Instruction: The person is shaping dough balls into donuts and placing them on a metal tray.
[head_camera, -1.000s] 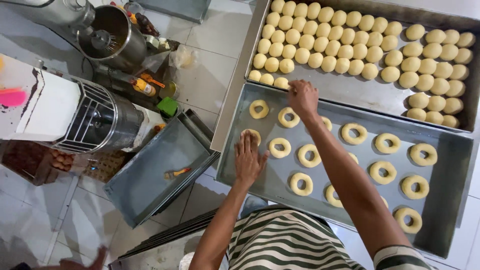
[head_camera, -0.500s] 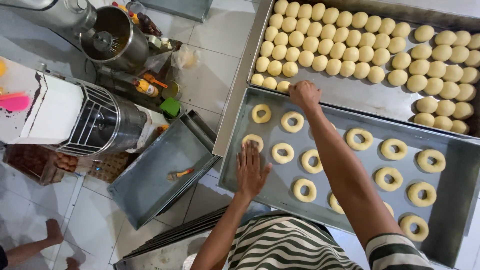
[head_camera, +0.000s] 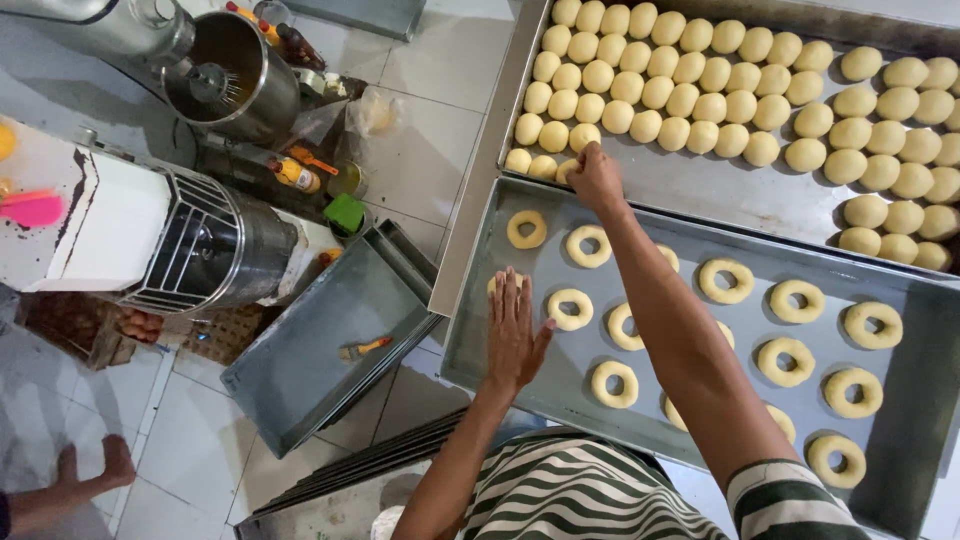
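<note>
My right hand (head_camera: 596, 176) reaches across to the near left corner of the far tray (head_camera: 720, 192), its fingers curled over a pale dough ball (head_camera: 566, 171) at the end of several rows of dough balls (head_camera: 700, 75). Flat on the near metal tray (head_camera: 900, 385) lies my left hand (head_camera: 516, 332), fingers spread, its fingertips over a dough ring (head_camera: 494, 285) at the tray's left edge. Several more dough rings (head_camera: 725, 280) are spaced out over that tray. My right forearm hides parts of some rings.
On the tiled floor to the left lie an empty metal tray (head_camera: 300, 390) with a small brush (head_camera: 362, 348), a dough machine (head_camera: 180, 240), a steel mixing bowl (head_camera: 225, 60), sauce bottles (head_camera: 293, 172) and a green tub (head_camera: 345, 212). Another person's foot (head_camera: 95, 472) shows bottom left. Stacked trays (head_camera: 350, 478) sit below.
My right hand has moved from the near tray's far edge onto the dough balls in the far tray. My left hand stays flat on the near tray.
</note>
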